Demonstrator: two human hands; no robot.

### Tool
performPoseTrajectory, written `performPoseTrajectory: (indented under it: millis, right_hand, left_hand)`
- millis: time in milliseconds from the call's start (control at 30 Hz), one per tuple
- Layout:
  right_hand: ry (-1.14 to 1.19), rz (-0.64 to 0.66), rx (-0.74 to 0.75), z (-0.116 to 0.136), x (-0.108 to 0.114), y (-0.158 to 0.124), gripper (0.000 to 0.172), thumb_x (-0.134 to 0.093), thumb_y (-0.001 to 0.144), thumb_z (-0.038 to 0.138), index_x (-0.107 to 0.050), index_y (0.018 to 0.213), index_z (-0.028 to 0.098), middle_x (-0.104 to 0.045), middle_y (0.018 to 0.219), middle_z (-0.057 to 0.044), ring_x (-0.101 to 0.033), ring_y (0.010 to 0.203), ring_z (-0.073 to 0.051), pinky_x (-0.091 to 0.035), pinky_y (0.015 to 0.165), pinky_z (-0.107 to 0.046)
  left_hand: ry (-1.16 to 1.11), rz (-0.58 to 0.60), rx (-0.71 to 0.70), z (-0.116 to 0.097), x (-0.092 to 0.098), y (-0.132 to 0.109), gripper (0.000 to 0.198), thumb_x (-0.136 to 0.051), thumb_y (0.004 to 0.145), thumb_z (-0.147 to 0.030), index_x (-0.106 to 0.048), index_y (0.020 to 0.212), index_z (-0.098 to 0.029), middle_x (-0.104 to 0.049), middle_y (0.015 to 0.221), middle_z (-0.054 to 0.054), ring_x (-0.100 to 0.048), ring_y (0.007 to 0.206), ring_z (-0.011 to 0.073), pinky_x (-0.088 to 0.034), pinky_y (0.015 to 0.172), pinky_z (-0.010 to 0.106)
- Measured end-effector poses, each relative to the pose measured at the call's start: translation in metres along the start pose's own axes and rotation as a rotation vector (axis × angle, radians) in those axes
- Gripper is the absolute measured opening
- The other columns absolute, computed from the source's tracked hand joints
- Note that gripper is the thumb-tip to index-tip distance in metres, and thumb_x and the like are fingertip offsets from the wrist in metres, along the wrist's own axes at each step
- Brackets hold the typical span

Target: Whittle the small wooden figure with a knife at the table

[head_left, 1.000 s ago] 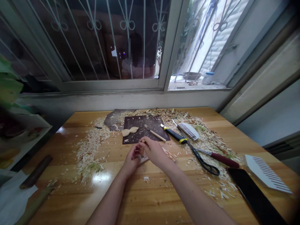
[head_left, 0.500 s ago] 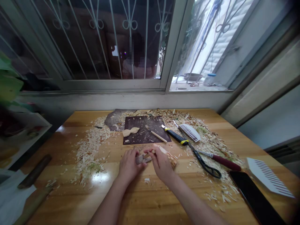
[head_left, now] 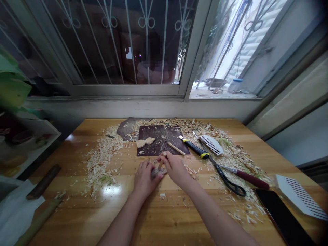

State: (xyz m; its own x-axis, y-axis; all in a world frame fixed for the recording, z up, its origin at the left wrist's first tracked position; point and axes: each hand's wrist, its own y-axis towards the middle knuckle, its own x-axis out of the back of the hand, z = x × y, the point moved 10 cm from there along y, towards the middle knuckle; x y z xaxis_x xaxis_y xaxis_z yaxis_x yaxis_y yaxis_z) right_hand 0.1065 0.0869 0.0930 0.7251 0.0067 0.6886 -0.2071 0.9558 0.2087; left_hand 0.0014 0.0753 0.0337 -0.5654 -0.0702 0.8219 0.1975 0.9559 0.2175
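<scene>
My left hand is closed around a small greyish piece of wood, pressing it against the table. My right hand grips a wooden-handled carving tool, held nearly upright with its lower end at the wood piece; the tip is too small to make out. Beyond the hands, a pale carved wooden piece shaped like a bow tie lies on a dark mat. Beside it on the mat rests a chisel with a pale wooden handle.
Wood shavings spread along the left, back and right. To the right lie a yellow-black knife, black-handled scissors, a red-handled tool, white combs and a phone. A dark stick lies left.
My right hand has tipped the carving tool from slanted to nearly upright over the wood piece and shifted slightly up and left. The view has swung a little left.
</scene>
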Motion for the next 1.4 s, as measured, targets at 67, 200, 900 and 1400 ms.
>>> performPoseTrajectory:
  millis: [67,200,900,1400]
  right_hand:
    - [-0.007,0.011,-0.003,-0.002,0.001,-0.002,0.018,-0.035,0.09,0.024,-0.053,0.088,0.021,-0.068,0.081,-0.003,-0.063,0.079,-0.016,-0.043,0.069,-0.024]
    - [-0.014,0.016,-0.021,-0.006,0.001,-0.005,0.019,-0.036,0.09,0.023,-0.054,0.087,0.021,-0.067,0.081,-0.003,-0.063,0.078,-0.016,-0.042,0.067,-0.024]
    - [-0.29,-0.108,-0.026,-0.056,0.042,-0.021,0.039,-0.052,0.082,0.037,-0.053,0.116,0.019,-0.06,0.109,-0.01,-0.053,0.101,-0.024,-0.041,0.086,-0.04]
    - [-0.432,-0.133,-0.139,-0.09,0.025,-0.045,0.046,-0.056,0.077,0.031,-0.051,0.12,0.016,-0.058,0.093,-0.015,-0.05,0.092,-0.03,-0.041,0.079,-0.043]
  left_hand:
    - [0.001,-0.005,-0.011,0.0,0.0,0.001,0.026,-0.066,0.066,-0.039,-0.056,0.08,-0.02,-0.053,0.088,0.005,-0.048,0.088,0.0219,-0.037,0.076,0.033]
    - [-0.003,-0.026,-0.041,-0.002,0.001,0.002,0.03,-0.071,0.06,-0.038,-0.059,0.081,-0.021,-0.056,0.089,0.005,-0.047,0.09,0.0246,-0.035,0.082,0.039]
    - [-1.058,0.113,0.093,-0.017,-0.024,0.02,0.028,-0.053,0.078,-0.044,-0.059,0.077,-0.016,-0.059,0.074,0.002,-0.054,0.075,0.0162,-0.041,0.074,0.027]
    - [-1.13,0.132,0.092,-0.02,-0.028,0.021,0.047,-0.049,0.07,-0.063,-0.051,0.076,-0.017,-0.047,0.064,-0.002,-0.043,0.062,0.0122,-0.036,0.063,0.024]
